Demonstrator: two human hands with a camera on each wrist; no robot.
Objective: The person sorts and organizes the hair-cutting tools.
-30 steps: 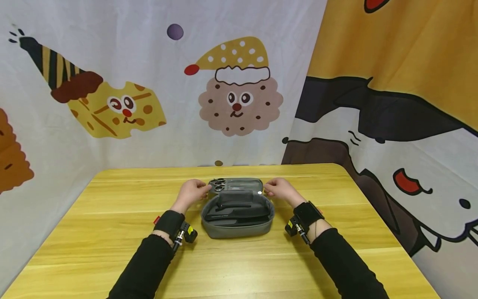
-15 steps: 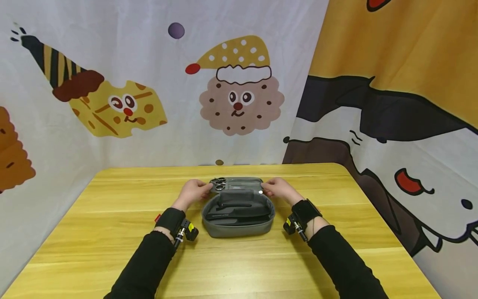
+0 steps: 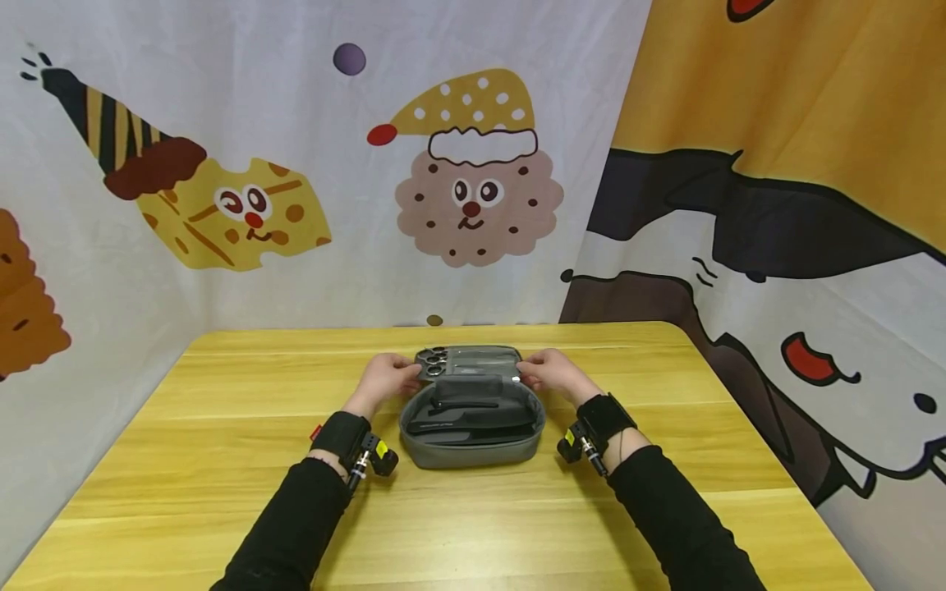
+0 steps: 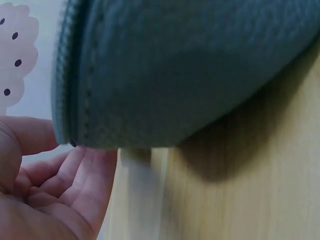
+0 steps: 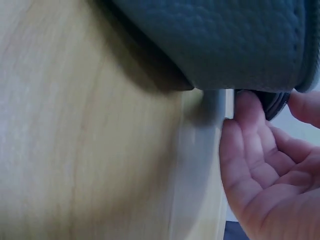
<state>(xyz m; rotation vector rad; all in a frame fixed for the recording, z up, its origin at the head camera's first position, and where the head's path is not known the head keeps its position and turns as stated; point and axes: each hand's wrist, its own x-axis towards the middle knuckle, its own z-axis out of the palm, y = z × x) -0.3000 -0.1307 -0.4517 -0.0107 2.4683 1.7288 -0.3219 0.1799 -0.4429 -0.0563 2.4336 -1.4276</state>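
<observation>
A grey zippered case [image 3: 473,456] stands unzipped on the table, its lid [image 3: 484,361] folded back at the far side. Scissors [image 3: 434,361] with ring handles sit at the lid's left end, beside a clear pocket. Long black items [image 3: 473,425] lie inside the case; their kind is unclear. My left hand [image 3: 383,379] pinches the lid's left edge, though the case wall [image 4: 165,75] hides part of the grip in the left wrist view. At the lid's right edge, my right hand [image 3: 554,373] holds it between thumb and fingers [image 5: 250,112].
The light wooden table [image 3: 473,525] extends around the case on every side. A cartoon-printed curtain [image 3: 296,107] hangs behind the table's far edge and along both sides. Each wrist wears a strapped camera.
My right hand has moved slightly left onto the lid's edge. The lid's far edge has risen a little between both hands. The case body stays put.
</observation>
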